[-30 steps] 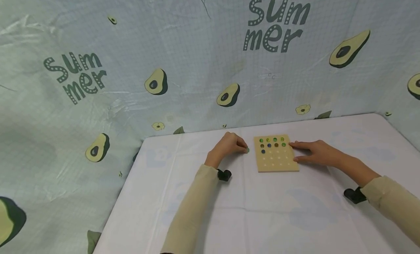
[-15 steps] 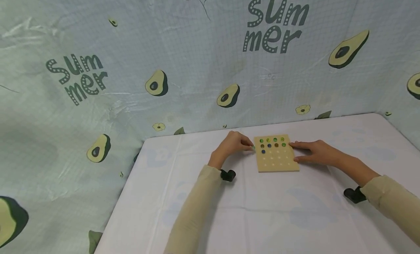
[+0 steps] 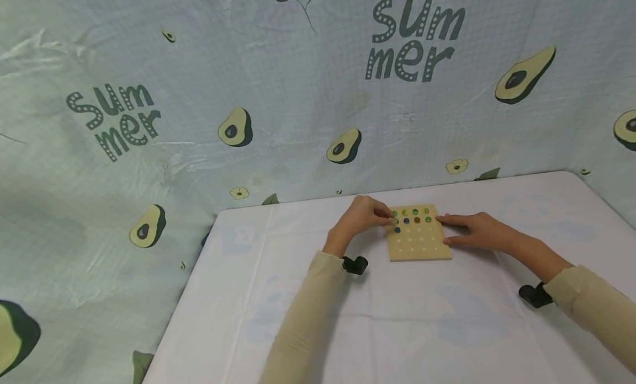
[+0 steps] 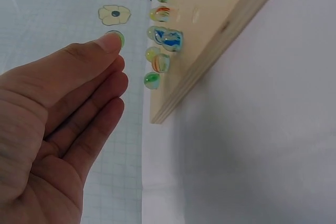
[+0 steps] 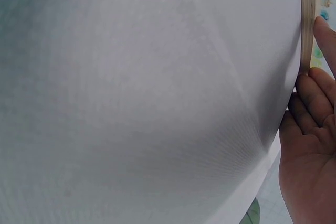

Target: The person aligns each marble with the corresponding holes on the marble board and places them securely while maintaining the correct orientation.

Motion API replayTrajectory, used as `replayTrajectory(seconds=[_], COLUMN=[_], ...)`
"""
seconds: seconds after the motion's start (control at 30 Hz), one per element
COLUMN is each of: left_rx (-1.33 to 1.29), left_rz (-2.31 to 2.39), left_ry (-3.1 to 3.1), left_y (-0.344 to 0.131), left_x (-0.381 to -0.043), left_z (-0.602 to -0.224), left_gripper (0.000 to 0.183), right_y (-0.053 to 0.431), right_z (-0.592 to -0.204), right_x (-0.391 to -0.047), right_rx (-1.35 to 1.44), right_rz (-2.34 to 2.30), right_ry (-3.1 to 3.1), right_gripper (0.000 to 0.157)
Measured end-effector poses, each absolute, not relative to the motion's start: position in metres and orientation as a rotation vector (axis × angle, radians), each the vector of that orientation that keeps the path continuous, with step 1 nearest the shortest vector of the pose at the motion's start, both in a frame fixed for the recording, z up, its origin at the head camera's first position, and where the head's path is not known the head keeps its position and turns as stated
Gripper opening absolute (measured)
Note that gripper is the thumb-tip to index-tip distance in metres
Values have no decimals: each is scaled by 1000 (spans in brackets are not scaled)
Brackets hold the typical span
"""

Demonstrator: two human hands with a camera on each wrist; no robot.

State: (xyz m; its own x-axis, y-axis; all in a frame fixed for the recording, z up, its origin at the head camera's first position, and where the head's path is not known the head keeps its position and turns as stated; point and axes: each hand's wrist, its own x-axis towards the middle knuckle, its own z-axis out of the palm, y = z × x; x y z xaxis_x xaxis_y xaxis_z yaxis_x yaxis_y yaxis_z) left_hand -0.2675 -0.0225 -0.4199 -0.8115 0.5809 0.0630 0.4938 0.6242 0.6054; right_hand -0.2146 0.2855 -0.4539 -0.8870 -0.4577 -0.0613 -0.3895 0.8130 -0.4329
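Note:
A square wooden board (image 3: 419, 250) with rows of round hollows lies on the table, several glass marbles (image 3: 416, 212) sitting in its far rows. My left hand (image 3: 360, 216) is over the board's left edge in the head view. Between its thumb and fingertip it pinches a green glass marble (image 4: 122, 39), mostly covered by the thumb; the other fingers are loosely bent. Against the board's right edge rests my right hand (image 3: 479, 231), thumb and fingers spread and touching the side. The right wrist view catches that hand (image 5: 310, 145) at the board's corner.
A white cloth (image 3: 412, 329) covers the table. Behind it hangs a pale curtain (image 3: 288, 75) printed with avocados and lettering. Each wrist carries a small black camera, the left one (image 3: 355, 265) close above the cloth.
My left hand has moved right with the pinched marble, from beside the board to over its left edge. The right hand has stayed at the board's right side.

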Motion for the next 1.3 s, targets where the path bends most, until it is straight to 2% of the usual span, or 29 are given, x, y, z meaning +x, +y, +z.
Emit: replayTrajectory(seconds=[0.9, 1.3], left_rx=[874, 761], left_rz=[1021, 964], left_ry=[2722, 2777], left_y=[-8, 2], left_x=[-262, -258], left_z=[-423, -433], left_gripper=[15, 14], right_y=[287, 287], right_z=[-454, -453], right_x=[-216, -216], right_rx=[-680, -683], right_rz=[-638, -634], right_ry=[2829, 2829], right_gripper=[77, 76])
